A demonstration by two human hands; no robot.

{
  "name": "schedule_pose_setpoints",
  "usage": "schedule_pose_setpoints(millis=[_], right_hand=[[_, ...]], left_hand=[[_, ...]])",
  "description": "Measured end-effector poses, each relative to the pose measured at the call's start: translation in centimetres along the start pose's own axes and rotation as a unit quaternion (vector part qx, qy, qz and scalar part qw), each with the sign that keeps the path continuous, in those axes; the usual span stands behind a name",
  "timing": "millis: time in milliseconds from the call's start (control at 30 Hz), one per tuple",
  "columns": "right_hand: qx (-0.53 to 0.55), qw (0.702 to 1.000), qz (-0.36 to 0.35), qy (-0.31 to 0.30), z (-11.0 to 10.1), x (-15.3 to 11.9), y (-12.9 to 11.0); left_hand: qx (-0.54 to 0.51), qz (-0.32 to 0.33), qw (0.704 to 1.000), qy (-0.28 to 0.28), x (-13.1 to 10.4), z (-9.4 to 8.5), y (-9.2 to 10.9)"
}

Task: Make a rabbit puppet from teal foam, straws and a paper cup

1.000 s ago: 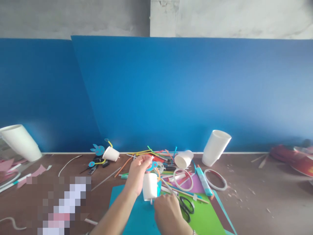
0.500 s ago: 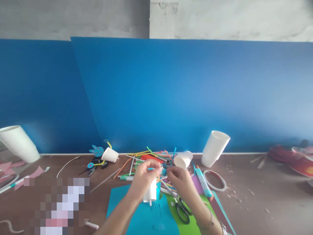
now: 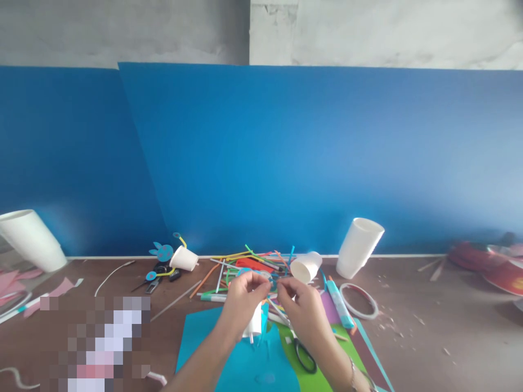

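My left hand (image 3: 247,299) is closed in a pinch above the middle of the table. Facing it, my right hand (image 3: 300,299) is also pinched, its fingertips close to the left ones. Between the fingertips shows a small blue paper piece (image 3: 273,282), partly hidden by the fingers. Below my left hand a white paper cup (image 3: 255,322) lies with a short straw end sticking out; the hand covers much of it. Scissors (image 3: 305,358) with black handles lie under my right wrist, partly covered. Blue paper (image 3: 241,365) and green paper (image 3: 318,381) lie beneath my arms.
Behind my hands is a pile of coloured straws (image 3: 232,257) with another paper cup (image 3: 305,267). A blue rabbit-faced cup figure (image 3: 183,258) lies left. At right are a glue tube (image 3: 340,304), a tape ring (image 3: 359,301) and a tall white roll (image 3: 359,247).
Both hands have shifted slightly, the right one turning so that it covers more of the scissors. The blue piece between the fingertips has turned and moved a little.
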State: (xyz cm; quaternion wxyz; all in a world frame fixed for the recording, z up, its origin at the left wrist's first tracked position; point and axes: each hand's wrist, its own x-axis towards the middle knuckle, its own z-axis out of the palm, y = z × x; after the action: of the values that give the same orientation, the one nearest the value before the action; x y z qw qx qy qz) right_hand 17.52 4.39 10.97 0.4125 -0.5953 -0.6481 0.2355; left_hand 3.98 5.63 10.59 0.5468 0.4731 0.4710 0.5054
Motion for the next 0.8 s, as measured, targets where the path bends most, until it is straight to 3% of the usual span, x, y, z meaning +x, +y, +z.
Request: schedule_pose_setpoints(millis=[267, 467, 800], right_hand=[[0.025, 0.999, 0.020, -0.005, -0.21, 0.15, 0.01], [0.028, 0.999, 0.019, -0.004, -0.22, 0.07, -0.08], [0.045, 0.999, 0.008, -0.017, -0.05, -0.08, -0.26]], left_hand=[[-0.095, -0.033, 0.993, -0.056, -0.07, -0.13, 0.54], [-0.036, -0.018, 0.999, -0.025, 0.08, -0.06, -0.03], [-0.033, 0.014, 0.999, 0.001, 0.10, 0.37, -0.33]])
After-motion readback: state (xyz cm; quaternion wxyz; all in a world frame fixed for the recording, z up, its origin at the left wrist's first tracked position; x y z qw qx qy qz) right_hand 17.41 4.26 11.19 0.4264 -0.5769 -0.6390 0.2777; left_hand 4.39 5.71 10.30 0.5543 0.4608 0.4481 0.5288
